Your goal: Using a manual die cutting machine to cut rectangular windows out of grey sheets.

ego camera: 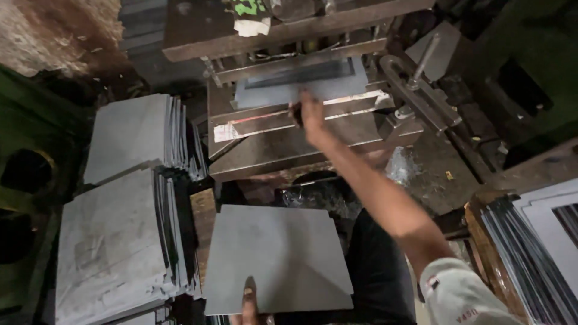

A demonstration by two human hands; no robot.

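Right hand (pixel 310 114) stretched fwd to press, fingers closed on near edge of grey sheet (pixel 301 84) lying in die (pixel 283 129). Left hand (pixel 250 301) at btm of view, thumb on top, gripping near edge of 2nd flat grey sheet (pixel 277 256) held level over lap. Two stacks of grey sheets (pixel 129 198) on left, just beside press. Stack of cut frame-shaped sheets (pixel 536 241) on right, well apart.
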